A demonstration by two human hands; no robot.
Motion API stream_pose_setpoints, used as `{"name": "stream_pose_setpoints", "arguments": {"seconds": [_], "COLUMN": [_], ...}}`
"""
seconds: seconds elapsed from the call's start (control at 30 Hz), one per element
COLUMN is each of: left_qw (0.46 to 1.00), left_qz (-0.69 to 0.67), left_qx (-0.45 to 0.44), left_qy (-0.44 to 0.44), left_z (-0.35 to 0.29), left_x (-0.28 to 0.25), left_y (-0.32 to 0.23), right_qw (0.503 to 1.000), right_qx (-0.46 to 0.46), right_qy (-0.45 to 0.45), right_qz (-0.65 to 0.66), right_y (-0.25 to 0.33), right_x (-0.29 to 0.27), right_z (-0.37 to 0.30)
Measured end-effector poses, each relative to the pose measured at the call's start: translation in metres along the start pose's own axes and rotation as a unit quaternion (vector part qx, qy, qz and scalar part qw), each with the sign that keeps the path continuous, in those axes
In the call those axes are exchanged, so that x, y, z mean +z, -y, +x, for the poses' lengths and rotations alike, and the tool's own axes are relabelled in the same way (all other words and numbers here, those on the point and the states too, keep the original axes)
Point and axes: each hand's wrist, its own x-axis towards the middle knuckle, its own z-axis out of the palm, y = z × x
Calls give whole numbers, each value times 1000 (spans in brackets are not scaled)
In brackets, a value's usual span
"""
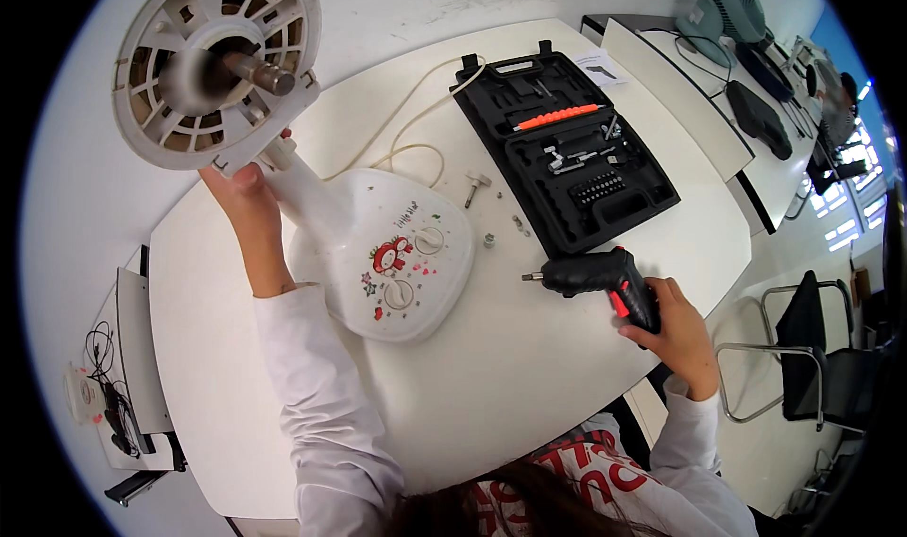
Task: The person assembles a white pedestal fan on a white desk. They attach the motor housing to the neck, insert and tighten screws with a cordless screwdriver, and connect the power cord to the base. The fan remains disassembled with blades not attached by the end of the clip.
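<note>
Slotted fan head (210, 38), pistol-shaped screwdriver (597, 272)

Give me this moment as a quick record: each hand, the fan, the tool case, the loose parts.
left hand: gripping the fan just below its head
right hand: holding a black power screwdriver by its handle, bit pointing left
fan: base on the white table, metal shaft exposed, no blades fitted
tool case: open, orange rod and bits inside
loose parts: knobbed screw and smaller pieces between base and case
</note>
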Motion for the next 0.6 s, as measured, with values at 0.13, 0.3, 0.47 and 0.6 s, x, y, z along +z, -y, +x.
{"name": "stream_pose_setpoints", "arguments": {"seconds": [0.13,0.3,0.47,0.6], "left_qw": [1000,997,998,998], "left_qz": [2,40,47,56], "left_qx": [18,63,32,36], "left_qy": [16,0,17,-19], "left_z": [5,6,1,-9], "left_x": [-4,-9,-29,-45], "left_y": [7,12,24,26], "right_qw": [994,965,865,798], "right_qx": [27,65,103,88], "right_qy": [25,61,98,56], "right_qz": [107,247,481,593], "right_y": [-10,-14,-40,-42], "right_x": [4,-3,7,5], "right_z": [6,6,2,0]}}
